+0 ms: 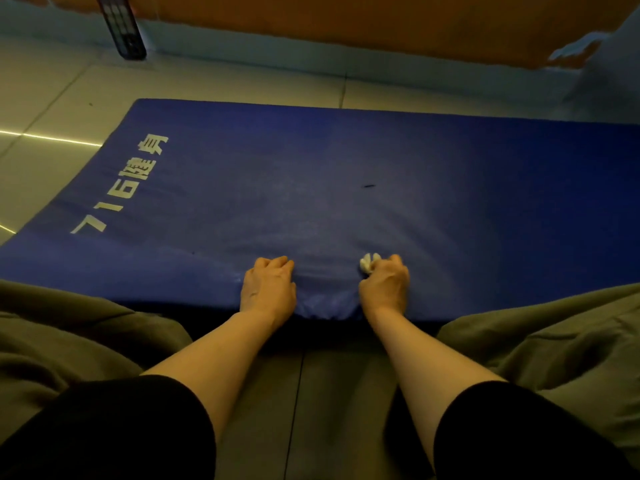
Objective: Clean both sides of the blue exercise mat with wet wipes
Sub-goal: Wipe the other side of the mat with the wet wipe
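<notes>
While my left hand [268, 284] grips the near edge of the blue exercise mat [346, 188] on the tiled floor [52, 95], my right hand [384, 284], pinching the balled wet wipe [367, 262], grips beside it, best lifting evenly to flip.

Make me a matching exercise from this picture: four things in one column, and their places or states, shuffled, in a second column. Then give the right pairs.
Things:
1. left hand
2. right hand
3. white lettering
4. small dark mark

Places or states:
A. printed near the left end of the blue mat
B. grips the mat's near edge, with no wipe
C. out on the mat's surface, beyond the right hand
D. holds a bunched white wipe at the mat's near edge

Pairs: 1-B, 2-D, 3-A, 4-C
</notes>
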### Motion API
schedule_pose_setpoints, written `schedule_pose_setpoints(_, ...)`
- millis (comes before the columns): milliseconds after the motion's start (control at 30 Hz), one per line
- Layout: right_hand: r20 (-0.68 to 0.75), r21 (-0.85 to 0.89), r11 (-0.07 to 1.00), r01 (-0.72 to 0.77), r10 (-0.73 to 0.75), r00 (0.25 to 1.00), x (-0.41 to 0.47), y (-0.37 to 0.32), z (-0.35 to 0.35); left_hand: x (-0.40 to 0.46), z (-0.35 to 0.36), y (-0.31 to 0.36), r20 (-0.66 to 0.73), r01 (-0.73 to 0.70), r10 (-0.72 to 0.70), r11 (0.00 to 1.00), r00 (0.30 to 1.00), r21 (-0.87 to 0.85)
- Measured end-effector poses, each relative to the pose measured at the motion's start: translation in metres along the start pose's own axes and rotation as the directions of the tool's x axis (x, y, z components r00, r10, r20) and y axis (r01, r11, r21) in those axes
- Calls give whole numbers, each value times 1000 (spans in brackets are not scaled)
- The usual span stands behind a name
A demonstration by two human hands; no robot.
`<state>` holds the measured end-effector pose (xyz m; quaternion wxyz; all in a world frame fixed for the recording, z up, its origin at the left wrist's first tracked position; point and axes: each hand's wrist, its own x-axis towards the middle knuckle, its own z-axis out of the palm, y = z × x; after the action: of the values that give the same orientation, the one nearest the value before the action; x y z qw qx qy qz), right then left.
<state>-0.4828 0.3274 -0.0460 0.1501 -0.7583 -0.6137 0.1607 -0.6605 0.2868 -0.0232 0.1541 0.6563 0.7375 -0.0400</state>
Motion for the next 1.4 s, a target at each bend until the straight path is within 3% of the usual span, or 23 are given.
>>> schedule_pose_setpoints(33,2,9,1000,26,-26,1000,-3,-7,4,0,2,1,-4,6,-6,1000,1000,11)
schedule_pose_setpoints(100,43,78,973,217,-221,974,-16,-28,17,1,5,3,-3,18,-18,1000,1000,19)
schedule_pose_setpoints(167,135,148,907,395,-414,900,-30,-45,31,3,7,5,1,29,-29,999,1000,18)
schedule_pose_setpoints(233,212,157,883,443,-468,858,-26,-47,31,7,7,7,6,43,-43,999,999,7)
schedule_pose_setpoints(300,166,111,930,351,-366,916,-8,-33,27,11,6,8,6,42,-42,999,999,11)
schedule_pose_setpoints(367,57,85,985,151,-157,986,12,-13,19,12,5,9,6,32,-32,999,999,4)
schedule_pose_setpoints(433,7,65,997,-35,34,999,27,-4,14,15,4,10,-1,24,-24,1000,1000,-20)
schedule_pose_setpoints(467,7,57,996,-63,62,998,28,-7,14,16,4,10,-9,23,-23,999,1000,-28)
schedule_pose_setpoints(533,79,88,993,76,-83,993,19,-26,21,19,6,11,-23,21,-22,999,999,-33)
schedule_pose_setpoints(600,171,202,939,278,-313,934,2,-43,35,20,8,13,-12,18,-18,999,1000,-43)
schedule_pose_setpoints(667,232,250,910,332,-389,892,-2,-49,41,21,9,14,4,23,-23,998,1000,-63)
schedule_pose_setpoints(733,189,199,941,273,-310,932,12,-43,38,22,9,13,1,22,-22,998,1000,-62)
schedule_pose_setpoints(800,54,179,980,81,-92,994,31,-28,28,24,7,13,-27,21,-23,997,999,-72)
schedule_pose_setpoints(867,-29,131,984,-117,122,992,48,-15,19,25,6,14,-51,27,-33,994,998,-106)
schedule_pose_setpoints(900,-17,95,983,-158,160,987,52,-14,17,25,6,15,-58,33,-40,992,998,-119)
schedule_pose_setpoints(967,92,125,984,-125,114,989,51,-26,20,27,8,18,-69,49,-58,990,996,-135)
schedule_pose_setpoints(1067,294,155,978,141,-182,938,34,-54,32,29,9,21,-63,59,-70,985,996,-162)
schedule_pose_setpoints(1133,315,171,958,231,-276,908,32,-56,36,31,7,20,-57,52,-63,984,996,-169)
schedule_pose_setpoints(1267,122,153,986,67,-86,989,61,-30,32,43,3,15,-29,51,-56,984,998,-173)
schedule_pose_setpoints(1400,-43,72,997,-8,11,999,59,-32,33,53,0,11,-18,35,-39,983,999,-181)
